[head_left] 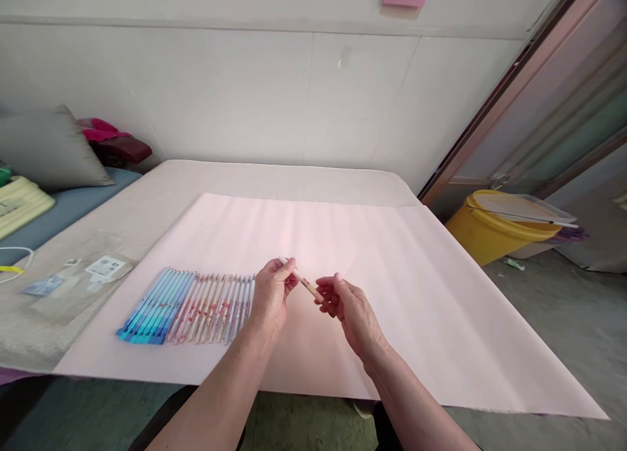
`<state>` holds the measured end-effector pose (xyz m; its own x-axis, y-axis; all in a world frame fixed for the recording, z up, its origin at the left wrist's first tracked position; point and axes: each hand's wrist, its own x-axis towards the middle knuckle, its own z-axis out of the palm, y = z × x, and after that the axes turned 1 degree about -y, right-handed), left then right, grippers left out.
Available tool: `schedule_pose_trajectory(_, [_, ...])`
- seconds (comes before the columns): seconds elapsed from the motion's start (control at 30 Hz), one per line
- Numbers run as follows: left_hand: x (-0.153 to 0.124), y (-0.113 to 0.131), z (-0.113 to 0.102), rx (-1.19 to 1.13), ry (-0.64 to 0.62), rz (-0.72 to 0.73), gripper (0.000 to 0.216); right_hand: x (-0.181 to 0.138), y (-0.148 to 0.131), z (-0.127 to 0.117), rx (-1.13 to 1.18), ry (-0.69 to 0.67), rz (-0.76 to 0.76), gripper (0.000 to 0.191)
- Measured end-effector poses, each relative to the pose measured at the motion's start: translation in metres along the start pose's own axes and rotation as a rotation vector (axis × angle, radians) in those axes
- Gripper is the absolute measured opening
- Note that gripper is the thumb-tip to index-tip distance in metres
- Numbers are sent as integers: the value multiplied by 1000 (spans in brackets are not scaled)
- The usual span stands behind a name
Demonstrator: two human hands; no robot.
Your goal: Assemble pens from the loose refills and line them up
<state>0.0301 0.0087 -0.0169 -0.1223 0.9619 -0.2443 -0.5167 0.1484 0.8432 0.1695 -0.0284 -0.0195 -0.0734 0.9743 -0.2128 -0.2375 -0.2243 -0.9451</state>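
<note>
A slim pen [304, 282] with a white upper end and a beige, reddish-patterned lower part slants between my two hands above the pink sheet [421, 333]. My left hand [272, 291] is closed on its white end, thumb on top. At the lower end, my right hand [353, 310] has its fingers curled about the pen's tip, which they partly hide. Left of my hands lies a neat row of several pens: blue and turquoise ones [157, 304], then pale ones with red and beige patterns [210, 307]. My left hand and forearm cover the row's right end.
A clear plastic bag [83, 281] with a white label lies on the table cover [44, 320] at left. Beyond it are a grey cushion [49, 150] and a yellow folded item [22, 206]. A yellow bucket [477, 232] stands on the floor at right. The white wall [235, 98] rises behind.
</note>
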Motion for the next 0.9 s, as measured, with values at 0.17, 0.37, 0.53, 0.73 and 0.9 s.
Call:
schedule_pose_trajectory(0.17, [-9, -10, 6, 18, -24, -3, 22, 7, 7, -4, 276, 175, -20, 43])
schedule_pose_trajectory(0.37, [-23, -26, 16, 67, -59, -22, 21, 10, 11, -10, 402, 268, 3, 41])
schedule_pose_trajectory(0.53, [-24, -25, 15, 81, -82, -4, 21, 10, 12, -13, 383, 252, -24, 40])
schedule_pose_trajectory(0.73, [-22, -19, 15, 76, -85, 13, 21, 11, 9, -12, 368, 212, -21, 43])
schedule_pose_trajectory(0.9, [-12, -11, 10, 23, -31, 55, 21, 11, 1, -15, 395, 228, 22, 44])
